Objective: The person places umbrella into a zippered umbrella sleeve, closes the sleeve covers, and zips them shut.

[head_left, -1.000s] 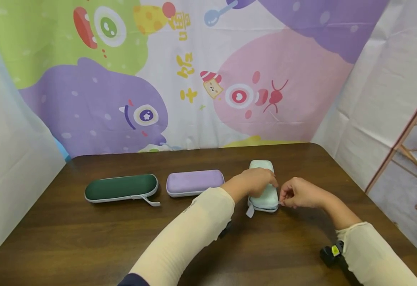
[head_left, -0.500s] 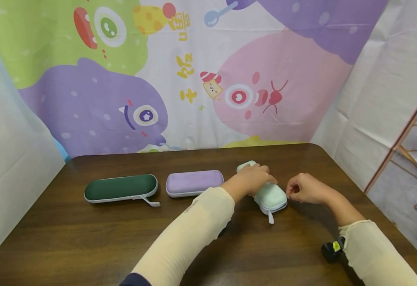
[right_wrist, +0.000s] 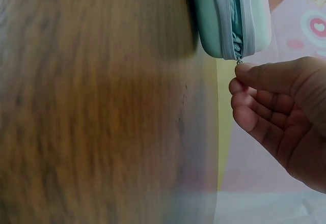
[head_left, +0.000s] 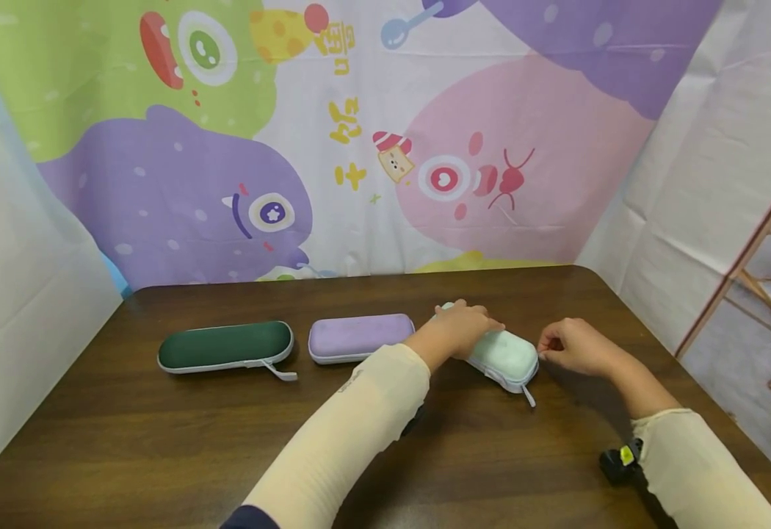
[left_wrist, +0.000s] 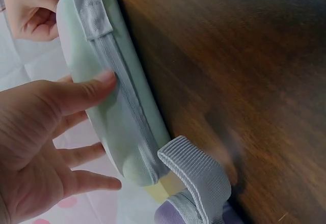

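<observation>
A mint-green zip case lies slantwise on the table at the right. My left hand grips it across its far part, the thumb on the grey zip band and the fingers at the other side. At its right end my right hand pinches the small zip pull between thumb and fingers. In the right wrist view the zip stands partly undone above the pull, and teal lining shows in the gap. A grey strap loop hangs from the case's near end.
A lilac zip case lies left of the left hand, and a dark green one with a grey strap farther left. Both rest on the brown wooden table. A printed cartoon curtain hangs behind the table.
The mint case has turned, its near end swinging to the right. My left hand has turned it while holding on; my right hand has moved slightly right and away from me.
</observation>
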Demonstrator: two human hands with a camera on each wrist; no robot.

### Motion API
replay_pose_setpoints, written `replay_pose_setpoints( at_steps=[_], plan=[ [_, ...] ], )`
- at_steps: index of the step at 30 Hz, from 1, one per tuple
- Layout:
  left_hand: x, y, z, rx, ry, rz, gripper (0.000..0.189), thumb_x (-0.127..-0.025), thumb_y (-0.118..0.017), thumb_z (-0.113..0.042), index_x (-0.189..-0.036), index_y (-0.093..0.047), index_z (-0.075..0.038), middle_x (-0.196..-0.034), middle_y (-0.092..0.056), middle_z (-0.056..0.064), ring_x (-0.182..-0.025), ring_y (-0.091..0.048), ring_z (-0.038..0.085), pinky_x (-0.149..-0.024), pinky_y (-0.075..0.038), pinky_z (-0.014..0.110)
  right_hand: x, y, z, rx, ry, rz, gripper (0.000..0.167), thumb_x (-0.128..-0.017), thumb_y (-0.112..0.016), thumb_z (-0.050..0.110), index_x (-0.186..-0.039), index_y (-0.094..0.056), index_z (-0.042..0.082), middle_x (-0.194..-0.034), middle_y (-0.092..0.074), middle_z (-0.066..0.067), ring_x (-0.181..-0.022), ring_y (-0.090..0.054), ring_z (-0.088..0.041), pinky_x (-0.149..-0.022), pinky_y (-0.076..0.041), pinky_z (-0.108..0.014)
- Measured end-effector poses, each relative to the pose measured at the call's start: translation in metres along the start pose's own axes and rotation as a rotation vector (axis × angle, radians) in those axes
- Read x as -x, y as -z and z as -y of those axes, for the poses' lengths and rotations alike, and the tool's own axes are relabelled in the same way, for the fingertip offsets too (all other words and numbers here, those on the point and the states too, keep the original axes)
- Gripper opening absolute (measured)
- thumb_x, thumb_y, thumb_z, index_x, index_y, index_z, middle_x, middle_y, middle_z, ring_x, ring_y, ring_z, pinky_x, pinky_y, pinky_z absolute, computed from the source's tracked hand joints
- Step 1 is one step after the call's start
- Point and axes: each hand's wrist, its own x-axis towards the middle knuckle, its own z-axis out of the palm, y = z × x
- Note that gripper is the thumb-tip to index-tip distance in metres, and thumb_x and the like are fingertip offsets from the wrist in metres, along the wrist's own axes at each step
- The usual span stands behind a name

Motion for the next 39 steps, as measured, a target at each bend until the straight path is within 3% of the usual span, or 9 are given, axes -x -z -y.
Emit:
replay_pose_setpoints(
  at_steps=[8, 12, 15, 20, 27, 34, 39],
  plan=[
    [0.001, -0.002, 0.006, 0.027, 0.066, 0.009, 0.072, -0.083, -0.077, -0.039, -0.146, -0.042, -0.041, -0.142, -0.044, -0.001, -0.125, -0.044, 0.035, -0.094, -0.038, 0.069, 0.002, 0.001, -0.002, -0.002, -0.018, -0.018, 0.017, -0.079, -0.076, 0.001, -0.071, -0.066, 0.013, -0.065, -0.059, 0.011, -0.06, -0.049, -0.002, -0.055, -0.044, -0.026],
    [0.001, -0.004, 0.007, 0.001, 0.069, -0.003, 0.072, -0.083, -0.073, -0.051, -0.147, -0.042, -0.041, -0.139, -0.046, -0.003, -0.118, -0.045, 0.031, -0.089, -0.049, 0.052, 0.004, 0.002, -0.002, 0.004, -0.034, -0.013, 0.016, -0.079, -0.076, 0.001, -0.071, -0.067, 0.012, -0.066, -0.059, 0.011, -0.06, -0.05, -0.003, -0.056, -0.044, -0.026],
    [0.001, -0.006, 0.007, -0.043, 0.077, -0.015, 0.073, -0.083, -0.07, -0.057, -0.147, -0.039, -0.042, -0.138, -0.047, -0.004, -0.113, -0.047, 0.028, -0.082, -0.05, 0.04, 0.003, 0.003, -0.001, 0.013, -0.034, -0.008, 0.016, -0.079, -0.075, 0.001, -0.071, -0.067, 0.012, -0.066, -0.059, 0.01, -0.061, -0.049, -0.003, -0.056, -0.044, -0.026],
    [0.001, -0.009, 0.005, -0.095, 0.117, -0.031, 0.075, -0.082, -0.063, -0.065, -0.148, -0.037, -0.044, -0.137, -0.047, -0.003, -0.11, -0.048, 0.027, -0.076, -0.05, 0.037, 0.0, 0.003, 0.0, 0.032, -0.03, -0.01, 0.018, -0.078, -0.075, 0.0, -0.069, -0.065, 0.013, -0.064, -0.057, 0.011, -0.06, -0.048, -0.003, -0.056, -0.044, -0.027],
    [-0.001, -0.013, 0.0, -0.136, 0.191, -0.057, 0.076, -0.083, -0.052, -0.074, -0.149, -0.037, -0.04, -0.14, -0.048, -0.002, -0.112, -0.05, 0.028, -0.071, -0.052, 0.036, 0.0, 0.004, 0.001, 0.001, -0.056, 0.021, 0.017, -0.078, -0.072, -0.002, -0.07, -0.066, 0.011, -0.064, -0.058, 0.01, -0.059, -0.049, -0.004, -0.054, -0.044, -0.026],
    [-0.005, -0.021, -0.013, -0.183, 0.269, -0.116, 0.075, -0.085, -0.046, -0.075, -0.147, -0.044, -0.033, -0.125, -0.056, 0.002, -0.104, -0.053, 0.028, -0.051, -0.05, 0.035, 0.002, 0.005, 0.003, -0.047, -0.079, 0.034, 0.013, -0.08, -0.068, -0.004, -0.075, -0.068, 0.008, -0.066, -0.06, 0.007, -0.058, -0.049, -0.005, -0.054, -0.044, -0.026],
    [-0.006, -0.027, -0.019, -0.18, 0.308, -0.154, 0.075, -0.085, -0.046, -0.075, -0.147, -0.045, -0.031, -0.12, -0.057, 0.002, -0.104, -0.052, 0.026, -0.05, -0.05, 0.036, 0.001, 0.001, 0.005, -0.094, -0.092, 0.051, 0.011, -0.08, -0.067, -0.004, -0.076, -0.067, 0.006, -0.066, -0.059, 0.007, -0.057, -0.048, -0.006, -0.052, -0.042, -0.025]
  ],
)
